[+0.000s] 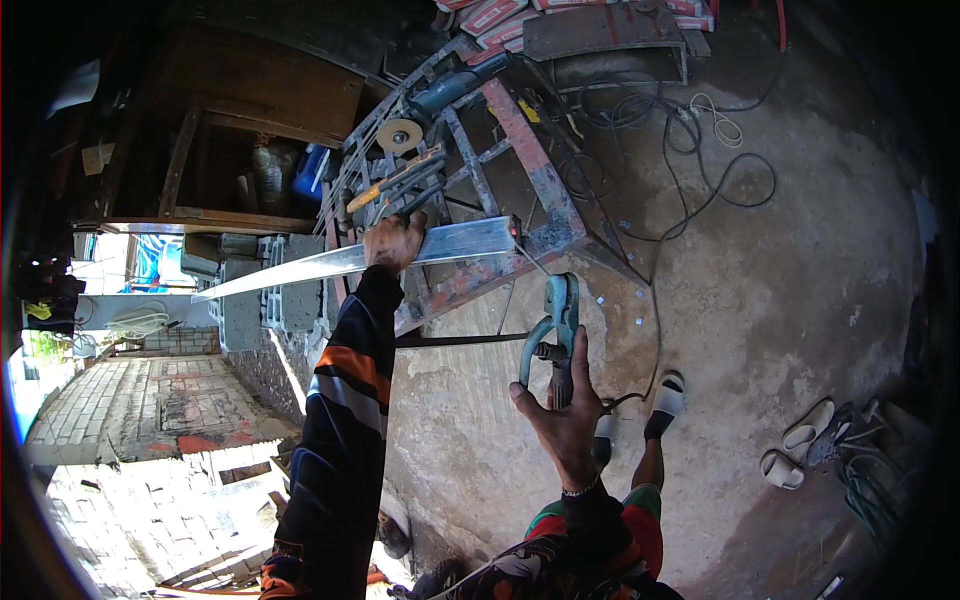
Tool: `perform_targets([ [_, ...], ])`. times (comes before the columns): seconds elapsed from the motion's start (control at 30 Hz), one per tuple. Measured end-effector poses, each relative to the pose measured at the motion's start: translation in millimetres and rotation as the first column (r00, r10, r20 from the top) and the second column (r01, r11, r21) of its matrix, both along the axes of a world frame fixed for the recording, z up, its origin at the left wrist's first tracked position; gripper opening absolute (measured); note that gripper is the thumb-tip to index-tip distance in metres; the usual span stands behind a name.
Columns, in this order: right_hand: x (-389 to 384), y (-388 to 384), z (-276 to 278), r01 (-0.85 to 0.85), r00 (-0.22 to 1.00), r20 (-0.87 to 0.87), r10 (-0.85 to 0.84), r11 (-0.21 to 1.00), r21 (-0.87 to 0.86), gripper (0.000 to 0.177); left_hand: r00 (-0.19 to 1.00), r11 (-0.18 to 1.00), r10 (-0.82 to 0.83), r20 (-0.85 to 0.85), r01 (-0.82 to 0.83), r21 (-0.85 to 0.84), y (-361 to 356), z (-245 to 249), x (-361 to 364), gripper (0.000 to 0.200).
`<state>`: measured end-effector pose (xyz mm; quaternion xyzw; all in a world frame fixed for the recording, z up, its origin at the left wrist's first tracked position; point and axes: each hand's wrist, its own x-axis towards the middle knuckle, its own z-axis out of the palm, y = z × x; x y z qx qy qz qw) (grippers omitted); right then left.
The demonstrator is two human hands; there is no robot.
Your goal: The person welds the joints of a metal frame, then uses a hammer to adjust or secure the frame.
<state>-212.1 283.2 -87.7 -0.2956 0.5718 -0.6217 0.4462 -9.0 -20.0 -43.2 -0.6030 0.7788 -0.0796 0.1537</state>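
My left hand [393, 241] is wrapped around a long silver metal tube [300, 273] that lies across a steel frame [560, 215]. The tube's near end, reddish inside, points right. In my right hand [565, 425] is a teal welding electrode holder [562, 300], my index finger stretched along its side and my thumb at its lever. A thin rod [535, 262] runs from the holder's jaws up to the tube's end. Just beyond my left hand, an orange-handled tool [385, 185] rests on the frame.
An angle grinder [450, 92] with a round disc lies on the frame. Cables [690, 150] loop over the concrete floor [780, 270]. Sandals [795, 445] sit at the right, and a foot [668, 392] stands below the holder. Grey concrete blocks [240, 305] and a wooden cabinet [250, 75] are at left.
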Motion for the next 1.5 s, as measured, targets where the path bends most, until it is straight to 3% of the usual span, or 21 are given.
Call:
perform_targets([
  [0.03,0.5,-0.5,-1.5,0.016,0.997,-0.075,-0.018,1.0,-0.021,0.102,0.988,0.992,-0.126,0.091,0.127,0.0,2.0,-0.4,-0.3,0.065],
  [0.07,0.2,0.0,-2.1,0.016,0.997,-0.076,-0.018,1.0,-0.022,0.102,0.962,0.971,0.229,-0.15,-0.236,-0.03,-0.1,-2.5,-4.2,0.063],
  [0.1,-0.2,0.4,-1.4,0.006,0.998,-0.057,-0.006,1.0,-0.012,0.102,0.962,0.971,0.229,-0.15,-0.236,-0.03,0.8,-1.3,-4.2,0.063],
  [0.17,-1.1,1.0,1.1,-0.006,0.999,-0.038,0.005,1.0,-0.001,0.102,0.994,0.998,-0.057,0.089,0.056,0.014,3.8,0.4,-4.0,0.036],
  [0.23,-1.5,1.2,4.4,-0.023,0.996,0.087,0.019,0.999,0.042,0.102,0.979,0.984,0.177,-0.106,-0.176,0.013,-4.5,-2.6,0.2,0.033],
  [0.27,-1.3,1.1,4.2,-0.023,0.996,0.087,0.019,0.999,0.042,0.102,0.988,0.995,0.099,-0.121,-0.1,-0.002,-4.3,-4.9,3.6,0.066],
  [0.37,-1.5,1.1,3.1,-0.022,0.994,0.103,0.018,0.999,0.041,0.102,0.989,0.993,0.108,-0.1,-0.111,-0.035,-10.2,-14.3,13.1,0.065],
  [0.4,-2.2,1.3,3.4,-0.033,0.995,0.1,0.028,0.998,0.049,0.102,0.953,0.967,0.244,-0.181,-0.252,-0.025,6.7,7.1,-14.9,0.066],
  [0.47,-1.9,2.1,2.6,-0.043,0.995,0.097,0.037,0.997,0.057,0.103,0.965,0.975,0.22,-0.143,-0.224,-0.007,5.1,8.1,-13.1,0.066],
  [0.57,0.9,1.4,2.7,-0.024,0.999,-0.045,0.026,0.999,0.047,0.103,0.98,0.984,0.175,-0.092,-0.178,-0.022,-8.5,-10.8,8.3,0.067],
  [0.6,2.3,0.3,7.0,-0.006,0.997,0.082,0.004,1.0,0.026,0.103,0.985,0.986,0.155,-0.077,-0.16,-0.056,-12.5,-19.0,15.8,0.067],
  [0.63,3.0,-0.1,9.1,0.016,0.978,0.207,-0.017,1.0,0.007,0.103,0.954,0.952,0.297,-0.046,-0.292,0.091,-9.4,-3.1,1.5,0.059],
  [0.7,1.5,4.3,2.8,0.068,0.974,0.221,-0.053,0.996,-0.063,0.104,0.998,0.998,-0.018,0.066,0.013,0.069,3.9,9.6,-7.4,0.051],
  [0.87,-2.6,2.0,3.9,0.016,0.992,0.128,-0.016,1.0,0.001,0.103,1.0,0.999,-0.014,0.02,0.013,0.031,1.7,4.9,-4.0,0.055],
  [0.93,-2.1,2.4,1.9,0.012,0.993,0.121,-0.013,1.0,0.007,0.103,0.993,0.995,0.102,-0.051,-0.101,0.015,-2.7,0.4,-1.1,0.062],
  [1.03,-1.6,2.0,0.9,0.0,0.995,0.097,-0.002,1.0,0.018,0.104,0.985,0.991,0.134,-0.111,-0.135,0.002,0.2,2.9,-4.4,0.067],
  [1.27,0.2,0.7,-1.6,-0.015,0.996,0.091,0.013,1.0,0.022,0.104,0.982,0.988,0.153,-0.112,-0.155,-0.009,1.5,4.1,-4.9,0.066],
  [1.33,0.6,0.3,-2.9,-0.016,0.999,0.042,0.015,1.0,0.02,0.103,0.991,0.995,0.103,-0.085,-0.103,0.0,-2.4,-0.9,0.3,0.066],
  [1.37,0.5,0.1,-3.6,-0.017,1.0,-0.007,0.017,1.0,0.018,0.103,0.998,0.999,-0.003,-0.065,0.001,-0.035,-0.1,-5.5,3.1,0.063],
  [1.5,-1.6,-1.2,2.7,-0.015,1.0,-0.027,0.015,1.0,0.005,0.102,0.999,0.999,0.041,-0.011,-0.041,0.015,-2.8,-3.2,4.5,0.054],
])
